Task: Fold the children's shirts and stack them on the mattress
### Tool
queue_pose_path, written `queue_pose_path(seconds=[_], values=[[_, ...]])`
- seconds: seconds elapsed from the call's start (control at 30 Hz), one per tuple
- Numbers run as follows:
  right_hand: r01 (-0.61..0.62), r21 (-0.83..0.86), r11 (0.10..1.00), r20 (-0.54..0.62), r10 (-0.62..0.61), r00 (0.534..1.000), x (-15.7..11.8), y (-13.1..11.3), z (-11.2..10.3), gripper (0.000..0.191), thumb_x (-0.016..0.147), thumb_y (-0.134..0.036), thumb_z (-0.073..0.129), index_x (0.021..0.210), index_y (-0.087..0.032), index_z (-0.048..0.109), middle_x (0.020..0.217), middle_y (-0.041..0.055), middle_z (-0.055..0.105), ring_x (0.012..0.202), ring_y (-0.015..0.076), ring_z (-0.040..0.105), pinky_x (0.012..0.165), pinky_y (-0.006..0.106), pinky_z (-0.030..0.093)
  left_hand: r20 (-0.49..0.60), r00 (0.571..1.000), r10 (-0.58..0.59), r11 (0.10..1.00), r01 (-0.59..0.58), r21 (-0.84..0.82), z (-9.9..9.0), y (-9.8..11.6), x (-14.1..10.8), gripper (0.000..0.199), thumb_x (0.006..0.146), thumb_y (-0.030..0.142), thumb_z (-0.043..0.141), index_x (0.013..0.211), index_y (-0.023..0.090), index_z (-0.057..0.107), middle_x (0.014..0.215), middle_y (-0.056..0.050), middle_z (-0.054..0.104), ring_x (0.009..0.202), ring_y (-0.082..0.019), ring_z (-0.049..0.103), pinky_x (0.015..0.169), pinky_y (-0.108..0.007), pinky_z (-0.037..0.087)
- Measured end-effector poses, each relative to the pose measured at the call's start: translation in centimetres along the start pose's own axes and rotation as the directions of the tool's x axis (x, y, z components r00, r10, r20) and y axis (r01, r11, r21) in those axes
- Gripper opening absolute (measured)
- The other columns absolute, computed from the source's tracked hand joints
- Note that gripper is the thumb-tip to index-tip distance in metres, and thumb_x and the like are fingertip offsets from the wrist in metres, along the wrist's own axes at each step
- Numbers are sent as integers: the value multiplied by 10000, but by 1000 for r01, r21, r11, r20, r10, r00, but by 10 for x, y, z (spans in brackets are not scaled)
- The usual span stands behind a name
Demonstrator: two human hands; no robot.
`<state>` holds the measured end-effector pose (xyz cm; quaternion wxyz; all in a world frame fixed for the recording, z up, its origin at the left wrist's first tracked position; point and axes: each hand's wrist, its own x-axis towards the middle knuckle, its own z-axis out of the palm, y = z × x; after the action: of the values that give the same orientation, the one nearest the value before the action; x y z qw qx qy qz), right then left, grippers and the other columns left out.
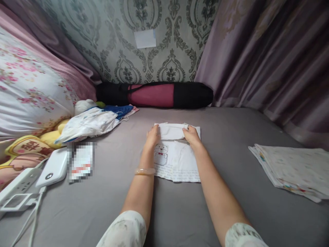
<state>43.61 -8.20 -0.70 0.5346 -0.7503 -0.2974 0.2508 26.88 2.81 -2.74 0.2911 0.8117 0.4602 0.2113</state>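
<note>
A white cloth (164, 168) with a printed bear and rows of small lettering lies on the grey sheet in front of me. Its far part is folded over into a plain white band. My left hand (153, 134) grips the left end of that band, fingers mostly hidden behind the fabric. At the right, my right hand (191, 133) pinches the band near its right end, with the thumb on top. Some fabric sticks out beyond the right hand.
Folded patterned cloths (290, 168) lie at the right. On the left are a power strip (22, 183), a white power bank (53, 168) with cables, a blurred packet (82, 163) and crumpled clothes (89, 121). A black and red roll bag (151, 95) lies along the wall.
</note>
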Motion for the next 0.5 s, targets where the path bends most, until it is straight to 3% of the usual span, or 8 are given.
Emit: queue_pose_path(seconds=[0.1, 0.17, 0.33, 0.5], values=[[35, -372, 928, -52, -59, 997, -2, 2, -2, 384, 874, -159, 454, 1226, -152, 608, 1161, 124, 669, 1142, 259, 584, 999, 392, 427, -15, 1000, 5, 1000, -5, 1, 6, -3, -2, 627, 774, 102, 492, 1393, 200, 495, 1441, -123, 511, 1423, -334, 321, 1142, -520, 240], [31, -493, 870, -39, -57, 998, -6, 2, -2, 451, 895, -148, 406, 1323, -151, 548, 1192, 137, 654, 1154, 273, 573, 984, 389, 426, -16, 1000, 6, 1000, -6, -6, 7, -4, -3, 624, 785, 121, 505, 1405, 187, 487, 1464, -136, 479, 1435, -351, 291, 1155, -536, 206], [94, -632, 769, -24, -141, 990, -16, 4, 0, 485, 896, -76, 333, 1347, -113, 510, 1154, 153, 647, 1134, 281, 561, 950, 361, 416, 12, 1000, 17, 1000, -17, 25, 6, -3, -5, 647, 784, 80, 478, 1428, 129, 444, 1497, -178, 420, 1446, -363, 252, 1164, -538, 166], [80, -697, 712, -74, -182, 980, -20, 5, -3, 457, 882, -57, 341, 1305, -74, 514, 1186, 186, 604, 1136, 280, 535, 943, 344, 399, -25, 999, 23, 1000, -24, -19, 6, -5, -4, 587, 784, 129, 520, 1368, 187, 500, 1479, -168, 449, 1432, -350, 297, 1155, -566, 176]])
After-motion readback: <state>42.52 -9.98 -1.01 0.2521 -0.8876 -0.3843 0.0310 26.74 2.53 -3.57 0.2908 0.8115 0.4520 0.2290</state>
